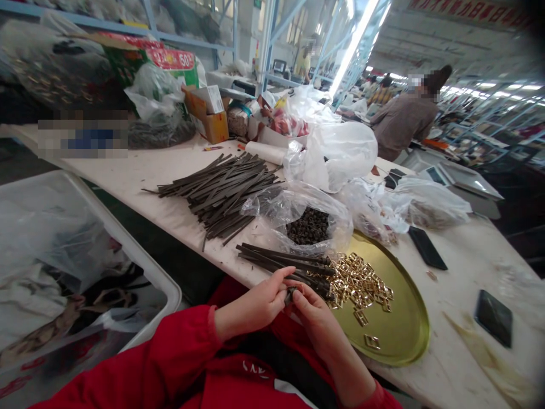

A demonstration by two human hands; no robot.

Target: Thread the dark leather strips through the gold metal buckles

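Note:
My left hand (pixel 260 298) and my right hand (pixel 314 311) meet in front of my body, at the table's near edge. Between their fingertips they pinch a small dark strap piece (pixel 290 295), mostly covered by the fingers. Just beyond them lies a bundle of dark straps (pixel 276 258) with its right ends resting on a round gold tray (pixel 411 318). Many small gold buckles (pixel 360 284) are heaped on this tray. Behind the bundle, an open clear plastic bag (pixel 272 207) holds small dark loops (pixel 309 226).
A large pile of dark strips (pixel 225 190) covers the table's middle. Plastic bags (pixel 340 150) and boxes (pixel 210 122) line the back. Two dark phones (pixel 428 248) lie right of the tray. A white bin (pixel 164 284) stands at left. A person (pixel 402 122) is beyond the table.

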